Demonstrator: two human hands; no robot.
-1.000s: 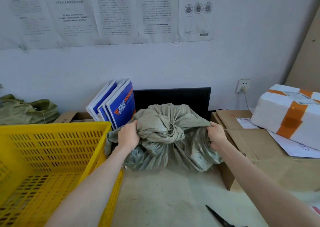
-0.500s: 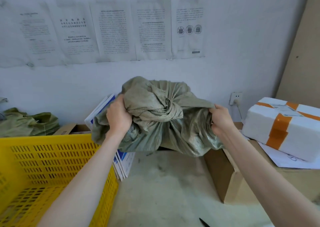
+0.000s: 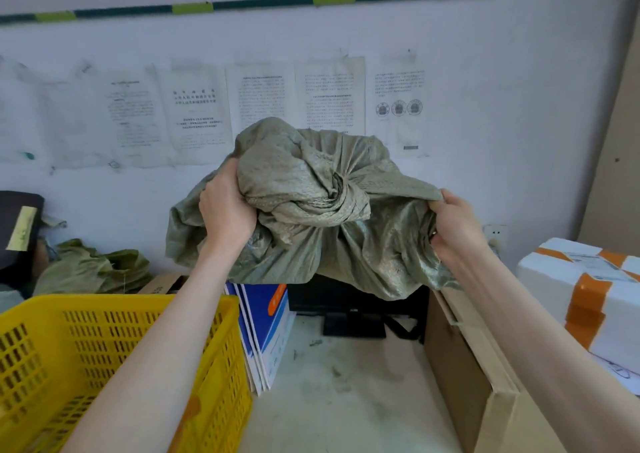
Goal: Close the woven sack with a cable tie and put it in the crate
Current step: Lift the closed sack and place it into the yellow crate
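My left hand (image 3: 225, 207) and right hand (image 3: 453, 227) both clutching the woven sack (image 3: 322, 210) above the surface (image 3: 346, 400); yellow crate (image 3: 69, 348) at eight o'clock

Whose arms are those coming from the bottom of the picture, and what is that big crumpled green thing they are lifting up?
There is no machine here. The arms belong to a person who wears a camera on their head, so you see what that person sees, looking forward and down.

The left hand and the right hand each have a grip on one side of a grey-green woven sack. Its top is twisted into a bunch in the middle. I cannot see a tie on it. The sack is up in the air, touching nothing below.

Down on the left stands a yellow crate full of little holes. Beside it lean some blue and white folders. On the right are a brown cardboard box and a white parcel with orange tape.
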